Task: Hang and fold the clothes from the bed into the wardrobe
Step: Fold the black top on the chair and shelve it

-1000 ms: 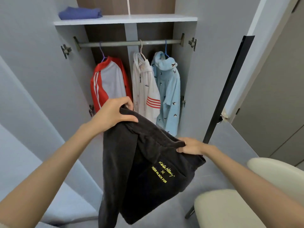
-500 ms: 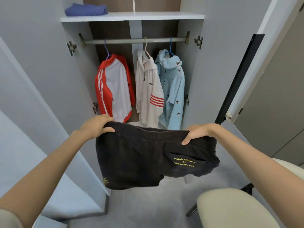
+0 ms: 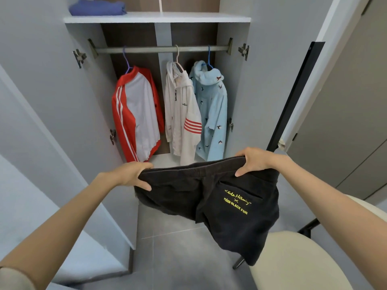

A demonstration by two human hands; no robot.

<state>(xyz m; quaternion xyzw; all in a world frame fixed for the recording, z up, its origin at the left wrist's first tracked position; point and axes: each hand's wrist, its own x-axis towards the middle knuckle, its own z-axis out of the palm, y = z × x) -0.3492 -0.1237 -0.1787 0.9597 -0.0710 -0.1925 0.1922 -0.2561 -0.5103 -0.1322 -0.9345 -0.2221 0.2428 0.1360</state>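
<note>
- Grey panels frame the wardrobe [image 3: 233,80], which stands open in front of the person. The job looks well along, though the bed is out of sight, so I cannot tell how many clothes wait there.
- Three tops hang on the rail [image 3: 161,49]: a red-and-grey jacket [image 3: 136,114] at the left, a white hooded jacket [image 3: 182,118] in the middle, and a light-blue hooded top [image 3: 213,109] just beside it.
- The black shorts [image 3: 209,195] are the piece being handled. They are held in the air in front of the wardrobe, below the hung tops, with one leg drooping towards the cream chair [image 3: 293,258]. They are spread out by the waistband and not yet folded, so I'd say folding and shelving them is what's left here.
- A folded blue garment [image 3: 98,7] lies at the left end of the shelf [image 3: 157,17] above the rail, so at least one folded piece is put away.
- The left hand [image 3: 134,174] grips the left end of the waistband, fingers curled over the top edge and thumb underneath.
- The right hand [image 3: 253,160] grips the other end the same way, a little higher. Both arms reach forward and spread apart.
</note>
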